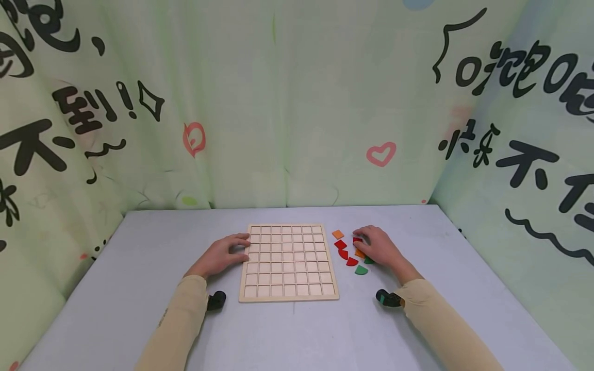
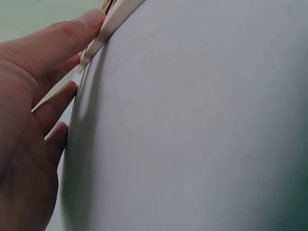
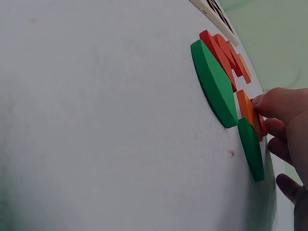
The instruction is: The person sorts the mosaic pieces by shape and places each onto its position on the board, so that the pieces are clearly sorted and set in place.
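A square wooden grid board (image 1: pixel 289 299) lies on the table, its squares bare. At its left edge, my left hand (image 1: pixel 218 256) rests with thumb and fingers loosely extended; the left wrist view has the thumb (image 2: pixel 91 19) against the board's side. My right hand (image 1: pixel 379 248) is to the right of the board, pinching a small red piece (image 1: pixel 356 240) between thumb and fingers. Just under that thumb lies an orange piece (image 3: pixel 248 110), with a green quarter-round piece (image 3: pixel 251 150) beside it. Part of the red piece is hidden by the fingers.
Between board and right hand lie more flat pieces: an orange square (image 1: pixel 338 234), a red square (image 1: pixel 341 245), two curved red ones (image 1: pixel 352 262) and a green quarter-round (image 1: pixel 361 270). A printed curtain (image 1: pixel 287 103) hangs behind the white table (image 1: pixel 162 247).
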A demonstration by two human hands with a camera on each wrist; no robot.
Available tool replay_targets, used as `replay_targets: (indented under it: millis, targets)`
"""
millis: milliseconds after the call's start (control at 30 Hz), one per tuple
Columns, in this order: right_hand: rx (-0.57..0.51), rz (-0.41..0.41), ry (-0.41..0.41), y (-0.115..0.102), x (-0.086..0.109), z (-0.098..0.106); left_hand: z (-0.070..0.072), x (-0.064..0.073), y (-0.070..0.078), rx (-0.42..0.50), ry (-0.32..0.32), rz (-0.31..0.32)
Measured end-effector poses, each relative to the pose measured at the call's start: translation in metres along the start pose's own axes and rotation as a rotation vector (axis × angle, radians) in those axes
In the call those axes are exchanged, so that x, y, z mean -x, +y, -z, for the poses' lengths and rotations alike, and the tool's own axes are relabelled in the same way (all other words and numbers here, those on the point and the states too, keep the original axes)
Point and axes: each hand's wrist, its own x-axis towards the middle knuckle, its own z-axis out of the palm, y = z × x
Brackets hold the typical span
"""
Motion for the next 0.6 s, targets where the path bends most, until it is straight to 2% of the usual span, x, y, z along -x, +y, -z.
replay_targets:
  millis: [600]
  targets:
    - [0.005, -0.015, -0.008, -0.0041, 0.0004, 0.0009, -0.0005, -0.0017, -0.0024, 0.004, -0.009, 0.000]
